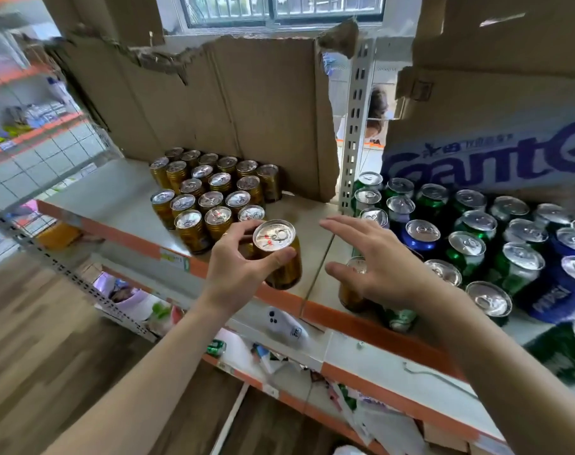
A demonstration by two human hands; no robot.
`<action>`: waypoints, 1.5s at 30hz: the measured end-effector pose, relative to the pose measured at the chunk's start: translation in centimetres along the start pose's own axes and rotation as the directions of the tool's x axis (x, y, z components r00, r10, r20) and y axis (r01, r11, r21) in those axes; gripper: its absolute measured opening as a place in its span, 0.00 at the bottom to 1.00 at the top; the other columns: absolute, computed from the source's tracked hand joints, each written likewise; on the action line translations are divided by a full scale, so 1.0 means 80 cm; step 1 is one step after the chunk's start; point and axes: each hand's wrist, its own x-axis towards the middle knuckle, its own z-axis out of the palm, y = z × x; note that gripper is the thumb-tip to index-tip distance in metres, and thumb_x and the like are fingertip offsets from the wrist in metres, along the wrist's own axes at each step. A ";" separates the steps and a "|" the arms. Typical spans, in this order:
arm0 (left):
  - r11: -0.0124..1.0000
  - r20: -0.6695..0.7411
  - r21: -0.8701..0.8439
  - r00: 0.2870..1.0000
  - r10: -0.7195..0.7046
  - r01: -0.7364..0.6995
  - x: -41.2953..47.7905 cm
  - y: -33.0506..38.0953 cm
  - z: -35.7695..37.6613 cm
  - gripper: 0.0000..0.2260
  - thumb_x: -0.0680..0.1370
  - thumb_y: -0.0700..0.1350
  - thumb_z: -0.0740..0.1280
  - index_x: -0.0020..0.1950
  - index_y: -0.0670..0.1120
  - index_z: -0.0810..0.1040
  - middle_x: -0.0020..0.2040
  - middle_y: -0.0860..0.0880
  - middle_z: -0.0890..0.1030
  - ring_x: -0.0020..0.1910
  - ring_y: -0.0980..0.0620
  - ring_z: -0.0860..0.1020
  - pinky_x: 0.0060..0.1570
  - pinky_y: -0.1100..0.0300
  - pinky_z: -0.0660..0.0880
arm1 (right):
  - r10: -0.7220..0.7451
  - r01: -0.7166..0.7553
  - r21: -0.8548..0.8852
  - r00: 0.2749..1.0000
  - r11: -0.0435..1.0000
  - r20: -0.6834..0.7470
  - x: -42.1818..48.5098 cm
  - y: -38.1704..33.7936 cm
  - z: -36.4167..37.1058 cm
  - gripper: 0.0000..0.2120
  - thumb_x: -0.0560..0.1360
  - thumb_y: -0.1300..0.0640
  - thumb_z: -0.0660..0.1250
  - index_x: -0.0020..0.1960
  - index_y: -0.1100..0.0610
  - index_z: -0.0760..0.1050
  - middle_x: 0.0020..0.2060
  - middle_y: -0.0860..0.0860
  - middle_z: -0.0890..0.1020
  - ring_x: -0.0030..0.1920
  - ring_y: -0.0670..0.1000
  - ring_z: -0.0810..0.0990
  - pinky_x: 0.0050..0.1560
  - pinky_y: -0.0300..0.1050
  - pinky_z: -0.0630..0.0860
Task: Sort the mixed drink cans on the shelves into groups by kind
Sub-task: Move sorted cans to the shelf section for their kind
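- One gold can (277,257) is gripped between the thumb and fingers of the left hand (233,267), at the front edge of the shelf (125,205).
- The right hand (381,264) is spread wide and holds nothing, above a second gold can (348,295).
- Behind stand grouped gold cans (210,192).
- Green and blue cans (470,238) fill the right end.

A gold can (281,257) with a silver pull-tab lid sits roughly upright in the grip of the left hand (236,267), thumb on one side and fingers on the other, near the front edge of the shelf (312,221). Just beyond that hand, matching gold cans (210,192) stand upright in tight rows. Beneath the spread right hand (381,267) stands a second gold can (350,293). Past that hand, green cans (470,257) and blue cans (420,238) stand mixed together.
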 end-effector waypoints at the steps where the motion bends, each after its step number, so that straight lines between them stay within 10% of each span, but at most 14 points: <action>1: 1.000 0.006 -0.003 1.000 -0.005 0.005 0.005 -0.001 0.003 0.31 0.62 0.59 0.79 0.61 0.51 0.77 0.54 0.52 0.83 0.53 0.56 0.82 0.52 0.58 0.81 | -0.010 0.010 0.000 1.000 1.000 0.000 0.006 0.004 0.001 0.31 0.77 0.41 0.65 0.77 0.42 0.59 0.76 0.41 0.61 0.75 0.45 0.57 0.73 0.50 0.53; 8: 0.997 0.084 0.074 0.996 0.032 -0.038 0.054 0.008 0.022 0.39 0.65 0.63 0.77 0.72 0.48 0.72 0.64 0.50 0.77 0.63 0.54 0.76 0.61 0.59 0.75 | -0.011 0.011 0.037 1.000 0.999 0.004 0.062 0.051 -0.008 0.34 0.75 0.39 0.66 0.77 0.46 0.59 0.75 0.41 0.62 0.75 0.46 0.58 0.75 0.51 0.57; 28: 0.958 0.119 0.276 0.992 0.043 -0.075 0.229 -0.022 0.057 0.20 0.67 0.52 0.81 0.52 0.54 0.76 0.45 0.61 0.78 0.46 0.64 0.77 0.49 0.65 0.75 | 0.100 -0.099 -0.112 0.995 0.989 0.008 0.140 0.119 -0.019 0.34 0.76 0.39 0.66 0.77 0.45 0.58 0.75 0.44 0.63 0.75 0.48 0.59 0.73 0.55 0.56; 33: 0.945 0.161 0.326 0.987 -0.017 -0.037 0.279 -0.052 0.058 0.26 0.60 0.61 0.79 0.53 0.53 0.78 0.51 0.50 0.82 0.51 0.52 0.80 0.56 0.51 0.78 | 0.171 -0.161 -0.183 0.984 0.970 0.043 0.169 0.112 -0.006 0.34 0.75 0.36 0.63 0.77 0.44 0.58 0.77 0.44 0.60 0.76 0.49 0.54 0.75 0.58 0.52; 45: 0.848 0.346 0.494 0.938 0.012 -0.192 0.357 -0.097 0.060 0.21 0.65 0.61 0.72 0.49 0.48 0.82 0.45 0.48 0.84 0.49 0.46 0.81 0.47 0.57 0.75 | 0.409 -0.401 -0.316 0.911 0.860 -0.043 0.228 0.088 0.037 0.31 0.76 0.38 0.60 0.76 0.44 0.58 0.77 0.47 0.60 0.77 0.54 0.54 0.74 0.63 0.48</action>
